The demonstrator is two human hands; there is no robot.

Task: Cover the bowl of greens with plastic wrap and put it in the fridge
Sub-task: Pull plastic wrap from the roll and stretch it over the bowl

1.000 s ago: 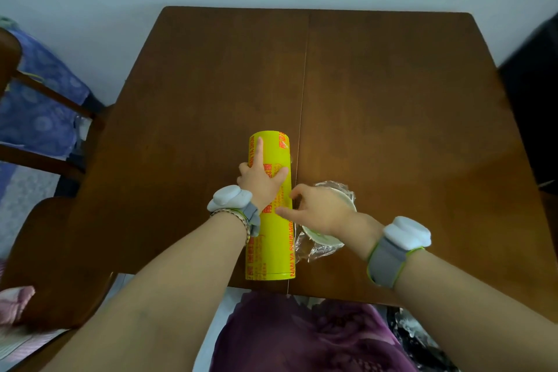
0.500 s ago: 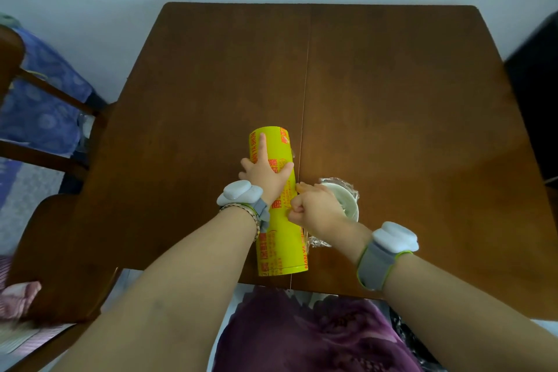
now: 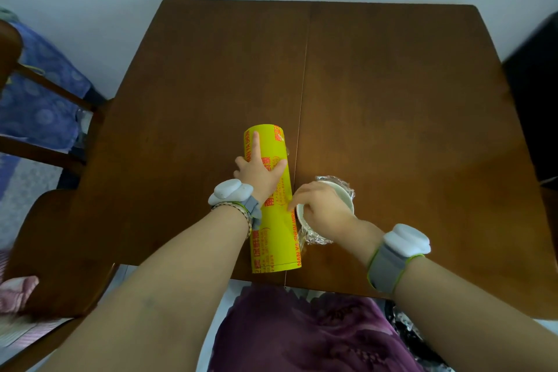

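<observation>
Since a moment ago, the right hand (image 3: pixel 324 211) has opened out of its fist and slid over the top of the white bowl (image 3: pixel 327 211); the left hand (image 3: pixel 259 174) has stayed put. That bowl sits near the front edge of the brown table (image 3: pixel 392 100), touching the yellow roll of plastic wrap (image 3: pixel 271 205) on its right side. Crinkly clear wrap (image 3: pixel 341 183) shows around the bowl's rim. The greens are hidden — the right hand covers the inside. Its fingers are spread and bent, with the tips at the seam of the roll, but I cannot tell if they pinch any wrap.

The left hand lies flat and open on the roll, pressing it down, pointer finger stretched forward.

Red letters on the roll read "NAN YA SHUN". The other red signs look like Chinese writing, too small and blurry to read.

Both wrists wear grey bands with white lumps — the left band (image 3: pixel 231 192) and the right band (image 3: pixel 406 240). A purple cloth (image 3: pixel 317 335) fills the bottom, cut off by the edge.
</observation>
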